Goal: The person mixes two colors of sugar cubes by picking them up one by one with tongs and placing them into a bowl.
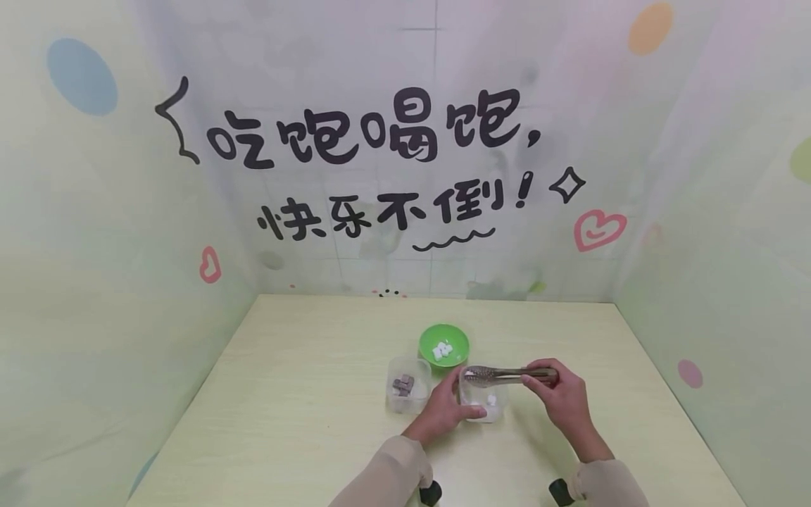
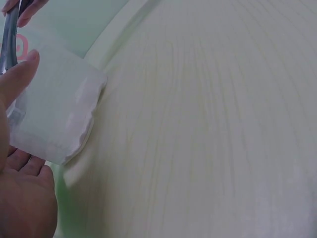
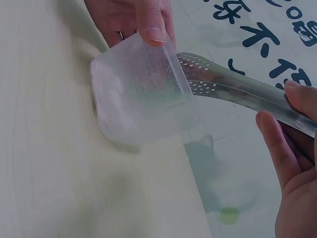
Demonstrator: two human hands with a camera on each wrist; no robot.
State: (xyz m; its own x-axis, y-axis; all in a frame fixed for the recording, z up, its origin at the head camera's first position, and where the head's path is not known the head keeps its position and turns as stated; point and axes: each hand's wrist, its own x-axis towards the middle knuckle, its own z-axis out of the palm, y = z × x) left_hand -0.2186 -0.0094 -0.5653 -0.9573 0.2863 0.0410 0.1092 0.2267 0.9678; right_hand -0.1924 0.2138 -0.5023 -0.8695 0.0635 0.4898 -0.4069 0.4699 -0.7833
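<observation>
Lettered walls [image 1: 370, 211] are enclosing a pale bench [image 1: 298, 373]. From the head view, I'm seeing the left hand [image 1: 445, 407] gripping a clear tub [image 1: 476, 396] of white bits [image 1: 491, 400], apparently steadying it for the tongs [image 1: 510, 377] that the right hand [image 1: 562, 396] is pinching. A green bowl [image 1: 453, 334] is standing nearer the bench's back edge, likely for easy reach; a second tub [image 1: 407, 366], with dark cubes [image 1: 403, 384], is sitting toward the left edge. From the left wrist, the left hand is clasping opposite sides, seemingly leaving the mouth free. From the right wrist, the tongs' perforated ends are entering that mouth; I can't tell whether they're gripping anything.
</observation>
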